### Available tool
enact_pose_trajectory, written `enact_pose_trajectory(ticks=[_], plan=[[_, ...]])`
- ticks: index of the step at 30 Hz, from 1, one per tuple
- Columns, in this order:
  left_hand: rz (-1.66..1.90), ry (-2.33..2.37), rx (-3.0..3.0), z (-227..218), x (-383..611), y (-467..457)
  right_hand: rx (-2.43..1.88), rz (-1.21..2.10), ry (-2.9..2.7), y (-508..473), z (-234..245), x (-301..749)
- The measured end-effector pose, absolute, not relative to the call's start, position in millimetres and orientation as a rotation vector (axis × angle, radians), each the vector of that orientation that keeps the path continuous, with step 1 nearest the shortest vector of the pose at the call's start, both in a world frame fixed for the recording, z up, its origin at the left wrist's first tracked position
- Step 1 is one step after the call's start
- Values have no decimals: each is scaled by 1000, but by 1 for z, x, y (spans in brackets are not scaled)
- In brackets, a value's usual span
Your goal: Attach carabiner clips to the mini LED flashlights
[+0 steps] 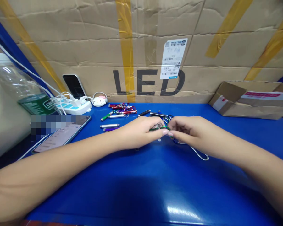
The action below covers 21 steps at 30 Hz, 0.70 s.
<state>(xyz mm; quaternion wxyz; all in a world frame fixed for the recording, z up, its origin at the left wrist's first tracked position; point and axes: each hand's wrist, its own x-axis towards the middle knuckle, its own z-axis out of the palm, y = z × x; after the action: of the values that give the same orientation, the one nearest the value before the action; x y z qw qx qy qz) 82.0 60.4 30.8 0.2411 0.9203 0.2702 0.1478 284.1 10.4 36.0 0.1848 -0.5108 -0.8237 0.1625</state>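
My left hand (141, 131) and my right hand (191, 130) meet at the middle of the blue table (155, 188), fingers pinched together. Between them I hold a small green carabiner keychain (160, 127), its body mostly hidden by my fingers. A silver carabiner (200, 154) lies on the table under my right wrist. Behind my hands lies a scatter of small keychain flashlights (119, 115) in green, silver, purple, red and black, some with clips attached.
A phone (61, 135) lies flat at the left, another phone (74, 86) leans on the cardboard wall above a white power strip (75, 106). A clear plastic bottle (25, 91) stands far left. An open cardboard box (250, 100) sits at the back right.
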Motion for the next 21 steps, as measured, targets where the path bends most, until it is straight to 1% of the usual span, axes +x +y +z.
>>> enact_pose_trajectory(ticks=[3,7,13,16,18,21], plan=[[444,796,2528,29,83,62,-1414,397,-2345,12,31,281],[510,917,2544,26,85,63,-1436,233,-2434,14,24,275],[587,978,2549,26,87,58,-1609,-178,-2556,12,12,266],[568,961,2562,26,87,57,-1667,-342,-2581,11,9,262],[518,960,2480,27,86,58,-1718,-410,-2554,11,10,261],[416,944,2144,29,83,61,-1797,-417,-2481,12,17,263]])
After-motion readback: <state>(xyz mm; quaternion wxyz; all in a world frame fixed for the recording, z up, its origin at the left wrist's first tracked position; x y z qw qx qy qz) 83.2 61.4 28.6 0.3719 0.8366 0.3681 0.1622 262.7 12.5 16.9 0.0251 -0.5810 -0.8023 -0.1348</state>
